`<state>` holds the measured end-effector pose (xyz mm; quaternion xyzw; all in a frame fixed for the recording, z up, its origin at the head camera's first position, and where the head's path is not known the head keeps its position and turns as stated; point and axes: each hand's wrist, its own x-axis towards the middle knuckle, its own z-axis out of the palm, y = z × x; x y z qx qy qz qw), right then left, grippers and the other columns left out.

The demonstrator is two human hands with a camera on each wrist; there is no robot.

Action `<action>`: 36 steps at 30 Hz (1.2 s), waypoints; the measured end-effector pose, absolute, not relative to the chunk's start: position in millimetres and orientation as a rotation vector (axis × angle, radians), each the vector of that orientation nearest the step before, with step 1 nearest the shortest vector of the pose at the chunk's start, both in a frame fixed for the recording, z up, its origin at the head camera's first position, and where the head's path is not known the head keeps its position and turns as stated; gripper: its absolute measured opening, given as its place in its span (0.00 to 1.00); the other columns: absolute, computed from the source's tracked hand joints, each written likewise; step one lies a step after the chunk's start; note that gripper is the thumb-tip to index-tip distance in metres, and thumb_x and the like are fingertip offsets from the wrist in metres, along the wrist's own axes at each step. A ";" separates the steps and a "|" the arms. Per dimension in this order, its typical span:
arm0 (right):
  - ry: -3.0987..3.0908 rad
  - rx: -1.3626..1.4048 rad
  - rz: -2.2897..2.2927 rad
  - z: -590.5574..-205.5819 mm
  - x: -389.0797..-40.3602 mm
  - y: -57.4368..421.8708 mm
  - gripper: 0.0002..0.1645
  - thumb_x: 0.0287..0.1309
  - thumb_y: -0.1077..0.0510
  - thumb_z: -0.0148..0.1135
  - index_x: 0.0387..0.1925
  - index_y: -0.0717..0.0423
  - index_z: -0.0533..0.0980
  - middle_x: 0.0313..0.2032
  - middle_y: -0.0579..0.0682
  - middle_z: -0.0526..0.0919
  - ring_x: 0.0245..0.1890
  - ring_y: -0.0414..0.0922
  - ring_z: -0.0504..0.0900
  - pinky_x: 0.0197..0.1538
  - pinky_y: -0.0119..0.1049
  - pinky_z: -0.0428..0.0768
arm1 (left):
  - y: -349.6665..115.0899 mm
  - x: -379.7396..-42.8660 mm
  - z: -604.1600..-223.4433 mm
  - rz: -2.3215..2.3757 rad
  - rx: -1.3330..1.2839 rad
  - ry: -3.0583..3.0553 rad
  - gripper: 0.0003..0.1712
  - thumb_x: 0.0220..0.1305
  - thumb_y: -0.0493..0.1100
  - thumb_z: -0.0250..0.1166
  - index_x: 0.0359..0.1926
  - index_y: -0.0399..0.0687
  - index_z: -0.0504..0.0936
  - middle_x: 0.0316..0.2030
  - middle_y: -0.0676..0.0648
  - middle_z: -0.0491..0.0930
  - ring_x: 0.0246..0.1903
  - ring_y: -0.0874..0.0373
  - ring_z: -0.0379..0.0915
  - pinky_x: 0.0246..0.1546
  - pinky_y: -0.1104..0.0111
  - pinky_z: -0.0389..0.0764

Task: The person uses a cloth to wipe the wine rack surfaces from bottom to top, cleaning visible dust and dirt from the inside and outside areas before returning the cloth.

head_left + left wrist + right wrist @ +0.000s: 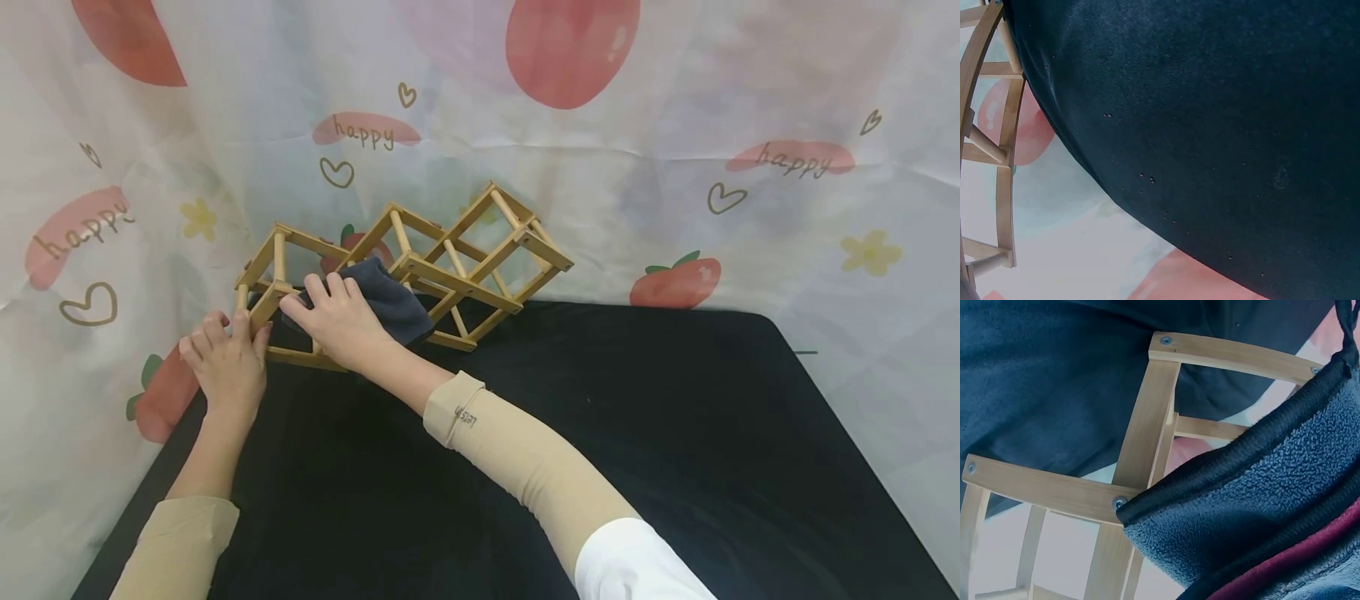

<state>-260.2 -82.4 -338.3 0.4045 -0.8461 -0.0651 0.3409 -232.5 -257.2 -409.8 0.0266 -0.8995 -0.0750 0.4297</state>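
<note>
A lattice-shaped folding wooden rack (457, 283) stands tilted near the back left of the black surface. My left hand (227, 367) grips its left end, with the fingers around the corner of the frame. Further right, my right hand (347, 329) holds a dark blue-grey cloth (386, 300) against the rack's bars. Up close in the right wrist view, the fluffy cloth (1297, 450) shows dark edging and a magenta stripe, and it lies over the screwed wooden slats (1041, 484). Only part of the rack (1005, 187) appears in the left wrist view; neither wrist view shows fingers.
A black cloth (637, 417) covers the table, with small specks visible on it in the left wrist view. Behind and to the left hangs a pale printed curtain (525, 150), close to the rack.
</note>
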 end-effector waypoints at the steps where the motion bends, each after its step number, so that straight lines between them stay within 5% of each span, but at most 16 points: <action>1: -2.208 1.054 -0.176 -338.1 -260.5 -82.0 0.09 0.67 0.57 0.42 0.47 0.47 0.64 0.44 0.50 0.68 0.32 0.44 0.66 0.36 0.34 0.66 | -257.1 -232.4 -409.6 -0.187 0.067 -2.247 0.20 0.64 0.52 0.50 0.40 0.37 0.62 0.40 0.33 0.59 0.39 0.36 0.54 0.41 0.46 0.52; 14: -2.075 1.003 -0.166 -343.2 -264.5 -78.9 0.10 0.69 0.61 0.34 0.43 0.49 0.64 0.39 0.50 0.70 0.26 0.43 0.66 0.32 0.33 0.66 | -255.4 -231.9 -405.1 -0.174 0.076 -2.261 0.18 0.64 0.49 0.54 0.40 0.37 0.62 0.39 0.33 0.58 0.39 0.37 0.53 0.41 0.48 0.51; 22: -2.004 0.916 -0.152 -347.4 -266.7 -80.1 0.05 0.67 0.60 0.42 0.40 0.48 0.64 0.37 0.51 0.72 0.24 0.43 0.68 0.30 0.33 0.68 | -253.8 -233.6 -404.7 -0.189 0.067 -2.248 0.18 0.64 0.48 0.55 0.40 0.37 0.63 0.39 0.34 0.58 0.38 0.37 0.53 0.42 0.48 0.51; 31: -1.977 0.810 -0.122 -347.1 -263.4 -77.1 0.17 0.70 0.62 0.28 0.34 0.49 0.65 0.29 0.49 0.69 0.21 0.41 0.58 0.26 0.31 0.64 | -252.4 -235.5 -406.0 -0.195 0.055 -2.247 0.18 0.63 0.49 0.55 0.39 0.37 0.63 0.39 0.33 0.59 0.39 0.36 0.54 0.42 0.46 0.52; 36: -1.968 0.820 -0.143 -341.3 -258.9 -66.4 0.15 0.70 0.62 0.30 0.33 0.50 0.64 0.30 0.49 0.69 0.22 0.41 0.57 0.27 0.30 0.62 | -253.1 -233.7 -405.6 -0.189 0.064 -2.259 0.19 0.64 0.50 0.54 0.39 0.36 0.63 0.39 0.33 0.59 0.38 0.36 0.54 0.42 0.46 0.52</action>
